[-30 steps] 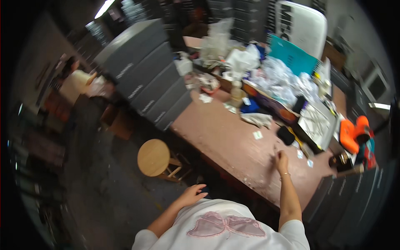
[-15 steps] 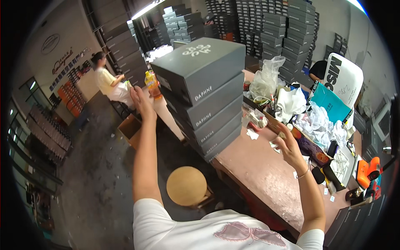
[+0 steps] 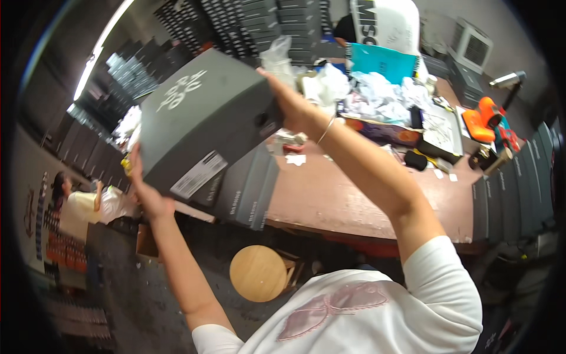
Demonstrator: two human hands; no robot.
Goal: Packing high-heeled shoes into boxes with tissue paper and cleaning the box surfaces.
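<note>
A dark grey shoebox (image 3: pixel 218 112) with a pale floral mark on its lid and a white label on one end is between my two hands, turned and tilted. My left hand (image 3: pixel 151 192) presses against its near left corner. On its right end lies my right hand (image 3: pixel 292 109), the fingertips over the top edge. A stack of similar shoeboxes (image 3: pixel 246 189) stands below it at the left end of the worktable (image 3: pixel 365 189); the held box hides much of this stack.
A round wooden stool (image 3: pixel 257 273) stands on the floor before me. Crumpled white paper (image 3: pixel 386 97), a teal bag (image 3: pixel 382 64) and an orange tape dispenser (image 3: pixel 482 121) lie along the table's back and right. Another person (image 3: pixel 97 203) sits far left.
My hands were apart in the air, the box on top of the stack. Now both hold the box, which has turned and come off the stack. My view has swung right.
</note>
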